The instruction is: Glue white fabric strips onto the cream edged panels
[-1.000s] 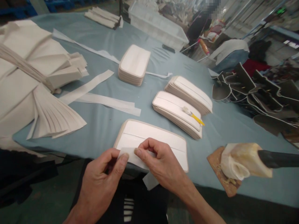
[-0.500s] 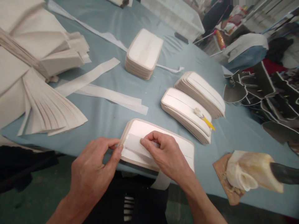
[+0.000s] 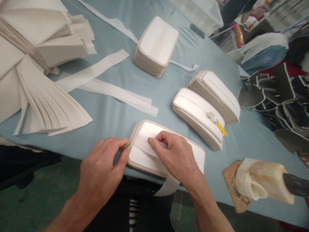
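Note:
A beige-edged white panel [image 3: 142, 161] lies on a low stack at the table's front edge. My left hand [image 3: 103, 166] pinches at this panel's left edge, thumb and forefinger together. Across the panel, a thin whitish strip [image 3: 147, 143] runs under my right hand [image 3: 177, 154], which is closed with its thumb and fingertips on the strip. The strip's tail [image 3: 169, 186] hangs past the table edge below my right wrist. My right fingers hide the middle of the strip.
Stacked panels [image 3: 158, 40] stand behind, and two curved stacks [image 3: 196, 104] lie to the right, with a yellow-handled tool [image 3: 220, 128] on one. Loose strips [image 3: 116, 91] and fanned fabric [image 3: 53, 96] lie left. A wrapped, dark-handled object [image 3: 260, 177] rests at right.
The view has shifted, so everything on the table sits slightly further right. Both hands keep nearly the same grip and place on the panel; the strip appears slightly lifted near my right fingers.

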Demonstrator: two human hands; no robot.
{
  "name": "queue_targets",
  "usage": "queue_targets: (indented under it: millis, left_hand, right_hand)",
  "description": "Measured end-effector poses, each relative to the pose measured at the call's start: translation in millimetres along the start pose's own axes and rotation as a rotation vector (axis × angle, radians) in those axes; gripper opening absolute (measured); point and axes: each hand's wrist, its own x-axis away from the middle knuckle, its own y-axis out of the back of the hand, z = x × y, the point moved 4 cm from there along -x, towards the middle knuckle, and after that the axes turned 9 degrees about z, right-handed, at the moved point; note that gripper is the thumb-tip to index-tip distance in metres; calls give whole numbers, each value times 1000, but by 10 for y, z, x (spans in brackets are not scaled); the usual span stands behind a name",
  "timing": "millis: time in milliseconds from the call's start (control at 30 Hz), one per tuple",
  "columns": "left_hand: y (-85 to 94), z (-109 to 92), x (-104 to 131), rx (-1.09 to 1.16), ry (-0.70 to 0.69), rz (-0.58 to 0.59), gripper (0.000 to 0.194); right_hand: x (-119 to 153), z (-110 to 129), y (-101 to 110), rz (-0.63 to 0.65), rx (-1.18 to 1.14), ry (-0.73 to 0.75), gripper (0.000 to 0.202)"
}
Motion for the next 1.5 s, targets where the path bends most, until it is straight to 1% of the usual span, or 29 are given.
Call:
queue_targets:
  millis: [133, 233, 333, 500, 700, 833, 1100, 1500]
  left_hand:
    - [-16, 13, 17, -49, -32, 25, 23]
    - [-33, 5, 4, -88, -36, 69, 27]
    - [-46, -15, 0, -153, -82, 73, 28]
    - [-59, -47, 23, -261, -185, 39, 23]
    - [-47, -81, 27, -350, -221, 35, 13]
    - [-45, -92, 20, -363, -226, 33, 9]
    - [-50, -104, 7, -364, -222, 32, 9]
    - [-60, -91, -4, -321, -271, 60, 14]
  right_hand:
    - [26, 30, 18, -22, 30, 8, 31]
    - [47, 28, 50, -20, 26, 9, 31]
    - [50, 5, 91, -21, 40, 2, 32]
    - [17, -17, 115, 2, 34, 14, 32]
    - [-15, 17, 100, 26, 70, -10, 29]
    - [-29, 21, 93, 28, 104, -25, 29]
    - [-36, 77, 99, 59, 123, -46, 26]
    - [-58, 89, 58, 63, 175, -53, 27]
